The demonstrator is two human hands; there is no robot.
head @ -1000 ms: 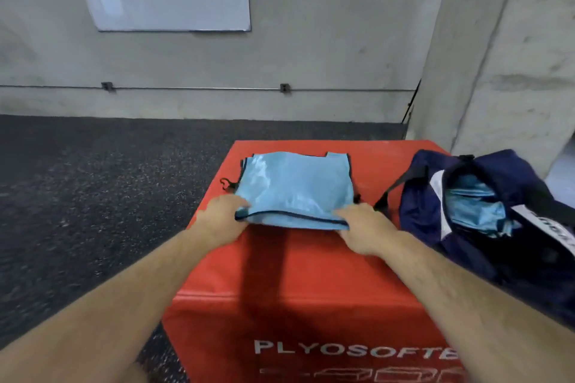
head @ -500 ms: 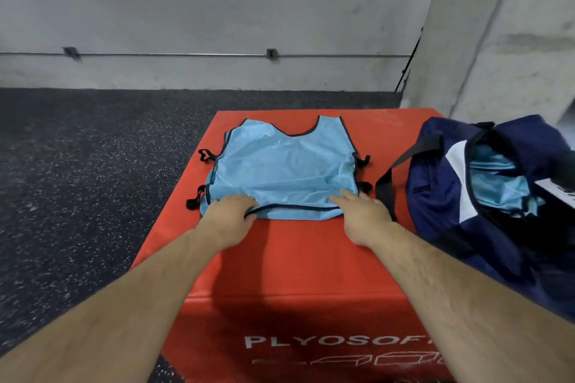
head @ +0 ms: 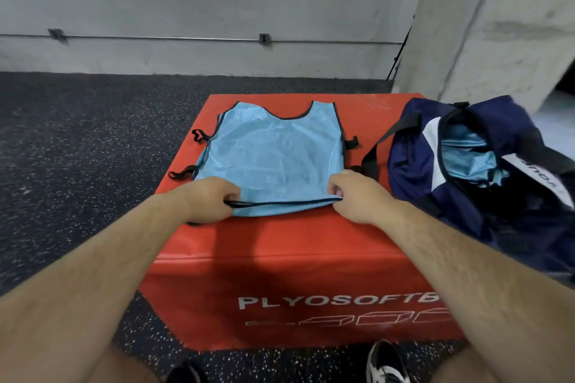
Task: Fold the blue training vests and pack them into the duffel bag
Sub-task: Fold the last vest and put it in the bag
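A: Where is the work found?

B: One blue vest (head: 273, 158) is laid flat on the red plyo box (head: 280, 239), neckline far, hem near. The navy duffel bag (head: 410, 158) is set at the right of the box, unzipped, and more light blue vests (head: 466, 158) are seen inside it.

A: How is the vest held?

B: The near hem is pinched at both corners. The fingers of the left hand (head: 207, 199) are curled round the black binding at the left corner, and those of the right hand (head: 357, 196) are closed on it at the right.

A: How is the fold best made?

B: The hem is probably meant to be carried far, up to the neckline. Both corners should be raised together and kept level, so that the far edge is met squarely. The black side straps (head: 199, 135) are best tucked in, lest they be left trailing. The thin mesh is likely to slide, so the crease should be pressed before release.

A: What is changed?

B: Half a second ago the hands were laid flat over the hem; now the binding is gripped and slightly lifted. A second ago the vest was seen shorter and bunched; it has since been spread out.
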